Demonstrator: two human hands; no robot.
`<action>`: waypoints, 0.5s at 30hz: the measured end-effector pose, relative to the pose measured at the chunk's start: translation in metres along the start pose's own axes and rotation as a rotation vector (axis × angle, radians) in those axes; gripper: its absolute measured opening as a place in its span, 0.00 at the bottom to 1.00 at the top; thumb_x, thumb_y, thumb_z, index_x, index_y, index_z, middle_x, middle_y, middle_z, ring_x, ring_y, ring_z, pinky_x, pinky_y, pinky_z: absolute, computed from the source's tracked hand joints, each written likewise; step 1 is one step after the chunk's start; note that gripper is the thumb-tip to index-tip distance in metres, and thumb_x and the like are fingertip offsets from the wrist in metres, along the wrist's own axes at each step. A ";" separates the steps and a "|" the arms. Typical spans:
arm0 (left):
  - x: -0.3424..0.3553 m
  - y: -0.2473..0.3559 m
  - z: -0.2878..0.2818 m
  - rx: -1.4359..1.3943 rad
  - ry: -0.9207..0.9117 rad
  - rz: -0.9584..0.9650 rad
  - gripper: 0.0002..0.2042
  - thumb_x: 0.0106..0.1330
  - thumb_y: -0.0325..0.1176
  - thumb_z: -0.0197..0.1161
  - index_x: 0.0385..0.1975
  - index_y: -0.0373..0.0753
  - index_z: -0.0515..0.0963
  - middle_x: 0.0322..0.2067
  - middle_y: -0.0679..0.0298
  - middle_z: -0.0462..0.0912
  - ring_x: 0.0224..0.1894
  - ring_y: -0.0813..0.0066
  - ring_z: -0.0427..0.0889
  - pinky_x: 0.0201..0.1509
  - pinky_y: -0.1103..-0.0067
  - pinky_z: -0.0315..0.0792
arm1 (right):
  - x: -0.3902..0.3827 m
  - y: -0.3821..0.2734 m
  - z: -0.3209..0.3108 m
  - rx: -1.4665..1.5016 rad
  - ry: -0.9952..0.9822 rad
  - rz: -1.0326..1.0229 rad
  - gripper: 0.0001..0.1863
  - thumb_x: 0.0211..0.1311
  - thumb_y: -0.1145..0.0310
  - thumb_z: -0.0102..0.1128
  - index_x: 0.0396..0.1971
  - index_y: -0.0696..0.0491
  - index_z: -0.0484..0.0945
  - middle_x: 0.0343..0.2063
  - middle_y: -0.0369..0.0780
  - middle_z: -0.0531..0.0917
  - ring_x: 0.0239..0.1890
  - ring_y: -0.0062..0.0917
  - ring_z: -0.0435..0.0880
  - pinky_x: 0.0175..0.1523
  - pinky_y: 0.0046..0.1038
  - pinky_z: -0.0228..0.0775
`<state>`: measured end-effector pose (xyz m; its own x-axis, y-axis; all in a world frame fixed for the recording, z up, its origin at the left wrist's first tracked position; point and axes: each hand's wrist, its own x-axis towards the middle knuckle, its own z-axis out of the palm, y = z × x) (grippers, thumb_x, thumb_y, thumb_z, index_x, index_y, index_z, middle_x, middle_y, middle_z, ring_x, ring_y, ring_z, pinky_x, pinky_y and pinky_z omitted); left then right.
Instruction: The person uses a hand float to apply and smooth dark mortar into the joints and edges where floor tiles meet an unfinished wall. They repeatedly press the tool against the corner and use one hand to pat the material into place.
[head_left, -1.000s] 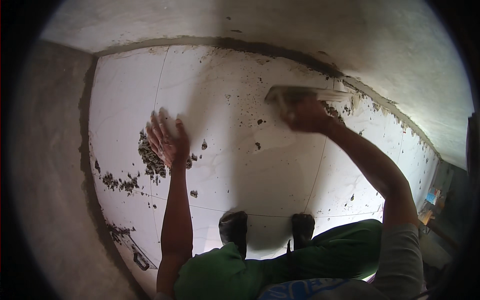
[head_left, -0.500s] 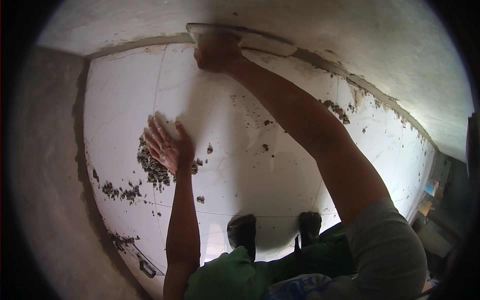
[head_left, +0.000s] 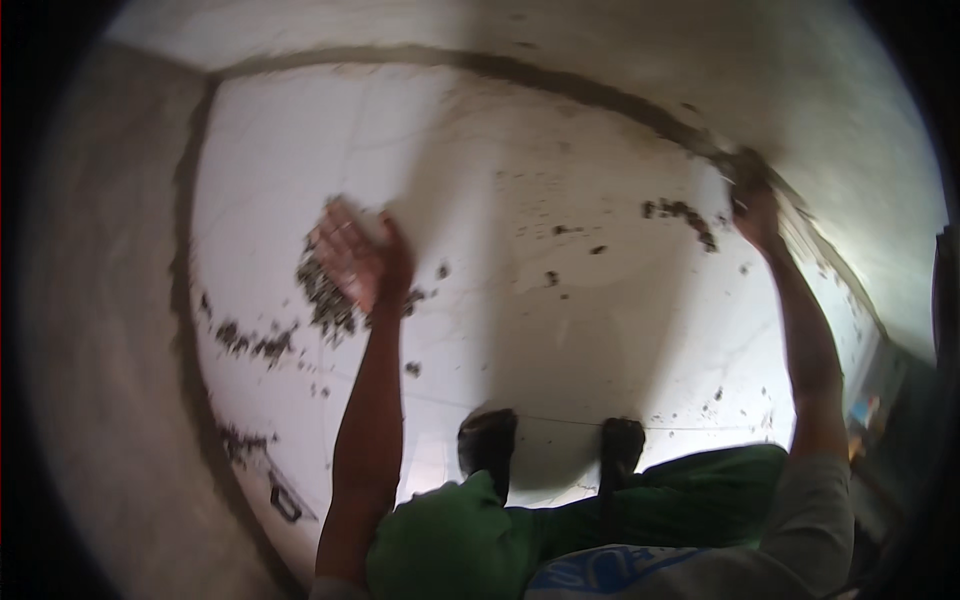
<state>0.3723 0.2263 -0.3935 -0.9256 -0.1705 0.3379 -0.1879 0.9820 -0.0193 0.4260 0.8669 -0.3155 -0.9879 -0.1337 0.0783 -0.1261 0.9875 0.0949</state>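
My left hand (head_left: 365,262) lies open, fingers stretched, over a heap of crumbly grey mortar (head_left: 325,295) on the white tiled floor (head_left: 450,330). Far to the right, my right hand (head_left: 757,212) is closed round a plastering float (head_left: 792,212) at the foot of the far wall. Motion blurs this hand, and the float's blade barely shows. Along the base of the wall runs a dark grey mortar strip (head_left: 580,92).
More mortar crumbs (head_left: 250,340) lie at the left, others (head_left: 685,218) near my right hand. Close to the left wall (head_left: 100,300) rests a flat tool with a dark looped handle (head_left: 285,500). My dark boots (head_left: 487,440) stand at the front. Clutter fills the right corner.
My right hand has swept the float rightward along the wall, from the far middle to the right side. My left hand remains over the mortar heap; the whole view has shifted slightly.
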 end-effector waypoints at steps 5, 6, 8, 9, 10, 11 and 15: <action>0.013 0.026 0.003 -0.106 -0.041 -0.025 0.38 0.79 0.60 0.52 0.81 0.42 0.60 0.79 0.53 0.62 0.81 0.47 0.58 0.82 0.50 0.53 | -0.118 0.007 -0.053 0.320 -0.053 0.123 0.22 0.70 0.77 0.61 0.62 0.59 0.78 0.61 0.51 0.82 0.63 0.44 0.82 0.69 0.41 0.73; 0.006 0.017 0.010 -0.046 0.007 -0.004 0.40 0.78 0.63 0.51 0.81 0.41 0.59 0.80 0.54 0.61 0.81 0.48 0.58 0.82 0.51 0.52 | -0.113 -0.020 -0.075 0.279 -0.083 0.009 0.22 0.69 0.77 0.63 0.62 0.58 0.77 0.58 0.48 0.83 0.60 0.40 0.83 0.65 0.37 0.75; -0.001 -0.004 0.032 0.060 0.040 -0.003 0.43 0.78 0.66 0.48 0.82 0.40 0.56 0.81 0.53 0.58 0.82 0.47 0.56 0.83 0.53 0.50 | -0.131 -0.037 -0.087 0.396 -0.214 0.243 0.19 0.67 0.73 0.66 0.57 0.56 0.76 0.53 0.43 0.85 0.50 0.34 0.84 0.57 0.36 0.77; -0.006 -0.008 0.049 0.116 0.016 -0.021 0.44 0.78 0.67 0.46 0.82 0.39 0.55 0.82 0.52 0.57 0.82 0.47 0.55 0.84 0.53 0.49 | -0.141 -0.046 -0.092 0.372 -0.048 0.145 0.14 0.68 0.69 0.66 0.51 0.55 0.80 0.42 0.44 0.87 0.43 0.38 0.84 0.52 0.35 0.77; -0.011 0.001 0.048 0.021 -0.016 -0.024 0.44 0.78 0.68 0.46 0.82 0.38 0.56 0.82 0.50 0.57 0.83 0.46 0.55 0.84 0.51 0.49 | -0.155 -0.045 -0.105 0.305 -0.035 0.089 0.08 0.69 0.67 0.65 0.43 0.54 0.82 0.30 0.45 0.85 0.35 0.41 0.83 0.45 0.36 0.78; -0.011 0.015 0.046 -0.071 -0.049 -0.031 0.44 0.78 0.68 0.46 0.81 0.37 0.56 0.81 0.49 0.57 0.83 0.46 0.54 0.84 0.50 0.48 | -0.181 -0.036 -0.111 0.228 -0.163 0.161 0.16 0.64 0.73 0.70 0.52 0.55 0.82 0.44 0.47 0.87 0.46 0.44 0.86 0.48 0.40 0.81; -0.016 -0.078 0.157 -0.142 -0.058 -0.108 0.46 0.78 0.68 0.46 0.81 0.34 0.56 0.81 0.47 0.56 0.83 0.46 0.53 0.83 0.47 0.47 | -0.221 -0.085 -0.173 0.327 -0.189 0.222 0.12 0.65 0.70 0.69 0.46 0.55 0.82 0.33 0.45 0.86 0.35 0.39 0.84 0.40 0.37 0.77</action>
<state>0.3503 0.1399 -0.5448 -0.9208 -0.2763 0.2755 -0.2430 0.9585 0.1491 0.6703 0.7978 -0.1692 -0.9896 0.0724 -0.1245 0.0993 0.9692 -0.2254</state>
